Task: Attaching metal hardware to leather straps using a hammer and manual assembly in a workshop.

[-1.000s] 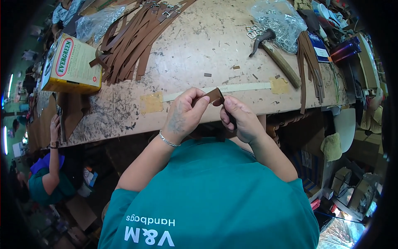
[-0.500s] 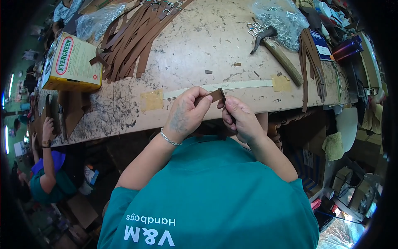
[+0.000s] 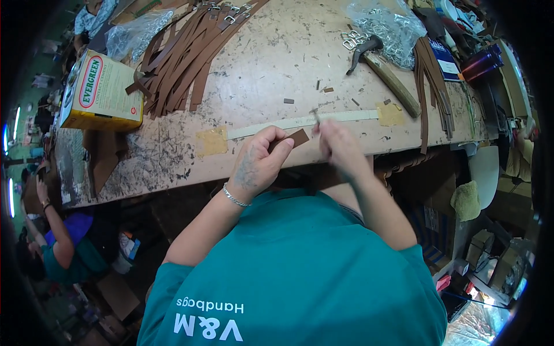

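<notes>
My left hand (image 3: 257, 158) pinches a brown leather strap (image 3: 299, 138) between thumb and fingers, just over the table's near edge. The strap's squared end sticks out to the right; the rest of it is hidden by the hand. Beside it, apart from the strap, my right hand (image 3: 340, 147) is smeared by motion. From its fingers juts the thin dark blade of a small cutting tool (image 3: 315, 115), whose exact kind is blurred. A pale paper strip (image 3: 346, 117) lies taped along the table behind both hands. Small brown offcuts (image 3: 328, 90) are scattered beyond it.
A hammer (image 3: 392, 86) lies at the right beside loose metal buckles (image 3: 352, 40) and a plastic bag of metal hardware (image 3: 389, 32). Brown straps (image 3: 190, 57) are heaped at the back left, near a large can (image 3: 104, 89). A co-worker's arm (image 3: 57, 222) is at far left.
My right hand has moved up and away from the strap with its tool, uncovering the strap's end. Another small dark offcut now lies on the table. My left hand stays nearly in place.
</notes>
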`<move>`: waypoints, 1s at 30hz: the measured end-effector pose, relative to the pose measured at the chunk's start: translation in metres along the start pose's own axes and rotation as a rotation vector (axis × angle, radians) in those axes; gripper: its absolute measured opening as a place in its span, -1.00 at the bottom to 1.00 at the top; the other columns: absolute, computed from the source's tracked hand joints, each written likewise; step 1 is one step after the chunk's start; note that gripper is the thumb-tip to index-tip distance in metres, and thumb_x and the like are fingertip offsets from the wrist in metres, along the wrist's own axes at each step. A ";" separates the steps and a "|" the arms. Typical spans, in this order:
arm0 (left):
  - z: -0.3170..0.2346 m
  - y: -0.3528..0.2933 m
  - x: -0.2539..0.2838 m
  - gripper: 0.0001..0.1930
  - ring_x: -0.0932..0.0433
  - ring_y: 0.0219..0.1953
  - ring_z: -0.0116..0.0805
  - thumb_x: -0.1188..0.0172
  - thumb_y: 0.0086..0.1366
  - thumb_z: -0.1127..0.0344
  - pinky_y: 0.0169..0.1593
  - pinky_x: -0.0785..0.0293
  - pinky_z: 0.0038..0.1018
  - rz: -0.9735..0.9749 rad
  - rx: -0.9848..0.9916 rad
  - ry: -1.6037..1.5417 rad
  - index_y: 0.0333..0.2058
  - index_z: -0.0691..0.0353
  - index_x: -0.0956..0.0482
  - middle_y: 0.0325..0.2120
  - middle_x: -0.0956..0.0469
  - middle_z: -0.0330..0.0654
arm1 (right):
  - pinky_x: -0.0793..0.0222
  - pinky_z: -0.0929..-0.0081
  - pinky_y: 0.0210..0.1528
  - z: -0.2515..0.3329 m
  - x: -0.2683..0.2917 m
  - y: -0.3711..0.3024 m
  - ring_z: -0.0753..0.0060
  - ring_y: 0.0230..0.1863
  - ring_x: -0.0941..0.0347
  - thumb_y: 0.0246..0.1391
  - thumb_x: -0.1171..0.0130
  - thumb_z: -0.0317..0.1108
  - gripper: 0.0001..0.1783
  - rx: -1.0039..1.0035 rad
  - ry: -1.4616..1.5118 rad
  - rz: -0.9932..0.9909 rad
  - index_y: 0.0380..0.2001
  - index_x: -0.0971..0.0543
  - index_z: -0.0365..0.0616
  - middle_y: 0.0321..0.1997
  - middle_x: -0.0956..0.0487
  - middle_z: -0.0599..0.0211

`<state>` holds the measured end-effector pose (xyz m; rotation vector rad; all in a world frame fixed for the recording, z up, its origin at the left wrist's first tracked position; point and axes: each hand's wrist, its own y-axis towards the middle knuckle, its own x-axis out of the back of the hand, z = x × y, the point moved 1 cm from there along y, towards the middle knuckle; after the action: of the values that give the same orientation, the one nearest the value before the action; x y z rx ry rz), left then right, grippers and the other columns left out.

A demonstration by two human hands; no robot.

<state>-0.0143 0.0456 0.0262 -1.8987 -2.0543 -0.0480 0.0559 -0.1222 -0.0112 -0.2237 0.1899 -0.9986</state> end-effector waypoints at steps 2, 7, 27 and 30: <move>-0.001 -0.007 0.003 -0.89 -0.31 -0.42 -0.66 -0.06 0.22 0.35 -0.33 -0.25 -0.69 0.080 0.024 -0.271 -0.36 0.27 -0.45 -0.51 -0.41 -0.36 | -0.30 0.45 -0.44 0.011 0.020 0.050 0.41 -0.55 -0.36 0.14 0.07 -0.08 -0.64 0.404 -0.520 -0.269 -0.35 -0.48 -0.19 -0.71 -0.34 0.33; -0.026 -0.018 0.000 -0.89 -0.40 -0.34 -0.57 -0.04 0.22 0.39 -0.23 -0.33 -0.62 0.226 0.049 -0.541 -0.29 0.24 -0.40 -0.43 -0.45 -0.29 | -0.34 0.30 -0.19 0.033 0.048 0.136 0.06 -0.25 -0.41 0.10 0.06 -0.05 -0.62 0.414 -1.257 -0.357 -0.24 -0.49 -0.14 -0.19 -0.46 0.15; 0.088 -0.035 0.053 -0.79 -0.41 -0.33 -0.39 -0.15 0.12 0.45 -0.26 -0.37 -0.57 -0.611 -0.270 0.321 -0.22 0.28 -0.47 -0.35 -0.43 -0.16 | -0.35 0.55 -0.35 0.015 0.048 -0.018 0.50 -0.47 -0.44 0.03 -0.09 -0.38 -0.80 0.016 -0.707 0.104 -0.31 -0.53 -0.28 -0.49 -0.55 0.24; 0.091 -0.049 0.054 -0.79 -0.41 -0.31 -0.27 -0.17 0.06 0.47 -0.24 -0.37 -0.48 -0.552 -0.375 0.603 -0.27 0.28 -0.54 -0.36 -0.42 -0.11 | -0.35 0.51 -0.31 0.010 0.047 -0.003 0.41 -0.43 -0.47 0.00 -0.11 -0.36 -0.80 0.004 -0.759 0.145 -0.33 -0.54 -0.28 -0.47 -0.56 0.14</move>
<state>-0.0850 0.1156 -0.0351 -1.1913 -2.1276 -1.0587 0.0807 -0.1625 -0.0036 -0.5591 -0.4819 -0.7129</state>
